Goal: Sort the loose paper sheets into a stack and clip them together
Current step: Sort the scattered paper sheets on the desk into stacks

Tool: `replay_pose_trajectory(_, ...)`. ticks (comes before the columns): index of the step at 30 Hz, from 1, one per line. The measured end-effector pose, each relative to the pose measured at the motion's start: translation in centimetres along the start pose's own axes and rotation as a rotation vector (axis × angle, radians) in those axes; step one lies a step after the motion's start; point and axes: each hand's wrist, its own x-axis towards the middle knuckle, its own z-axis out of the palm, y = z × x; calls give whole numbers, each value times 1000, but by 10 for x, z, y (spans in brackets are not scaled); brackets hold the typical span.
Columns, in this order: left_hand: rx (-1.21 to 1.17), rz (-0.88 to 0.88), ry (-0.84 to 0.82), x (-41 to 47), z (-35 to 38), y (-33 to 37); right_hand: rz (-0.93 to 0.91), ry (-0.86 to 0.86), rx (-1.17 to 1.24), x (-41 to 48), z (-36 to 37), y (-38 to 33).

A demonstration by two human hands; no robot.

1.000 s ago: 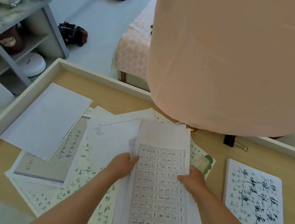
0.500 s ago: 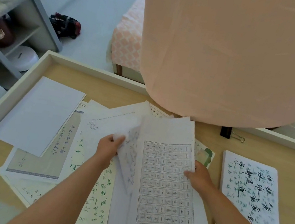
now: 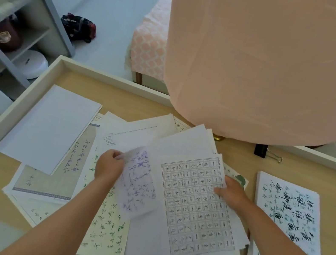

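Observation:
Loose paper sheets lie fanned over a wooden table (image 3: 302, 173). My left hand (image 3: 109, 166) pinches the upper edge of a thin handwritten sheet (image 3: 138, 186), which is lifted and blurred. My right hand (image 3: 232, 192) grips the right edge of a gathered bundle topped by a gridded character sheet (image 3: 195, 208). A blank white sheet (image 3: 50, 127) lies to the left over pale calligraphy sheets (image 3: 107, 229). A neat stack with bold brush writing (image 3: 286, 224) sits at the right. A black binder clip (image 3: 267, 152) rests at the table's far edge.
A peach cloth (image 3: 275, 63) hangs over the table's far side and hides its back middle. The table has a raised white rim (image 3: 22, 97). A grey shelf unit (image 3: 21, 34) stands at the left, a bed (image 3: 149, 50) beyond.
My left hand has let go of the bundle's left edge, moved left and lifted a thin handwritten sheet out from beneath the gridded sheet. My right hand keeps its grip.

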Motion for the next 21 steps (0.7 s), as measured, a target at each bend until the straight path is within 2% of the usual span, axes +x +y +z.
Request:
replay_pose_trajectory(2, 47, -4, -56, 1, -8, -3, -2, 10, 14, 3, 2, -5)
replay_pose_trajectory(4, -24, -63, -155, 0, -15, -9, 11, 29, 59, 5, 5, -9)
replay_pose_trajectory(8, -260, -145, -3, -12, -28, -19, 64, -1, 216, 6, 22, -17)
replay_pose_trajectory(10, -353, -272, -74, -24, -30, -24, 94, -29, 310, 5, 36, -20)
replay_pose_trajectory(15, -15, -231, -443, -40, -45, -44, 106, 6, 437, 8, 80, -30)
replay_pose_trajectory(18, 130, -268, -554, -41, -58, -47, 52, 83, 348, 9, 102, -34)
replay_pose_trajectory(21, 131, -310, -659, -41, -64, -44, 18, 91, 242, 10, 117, -37)
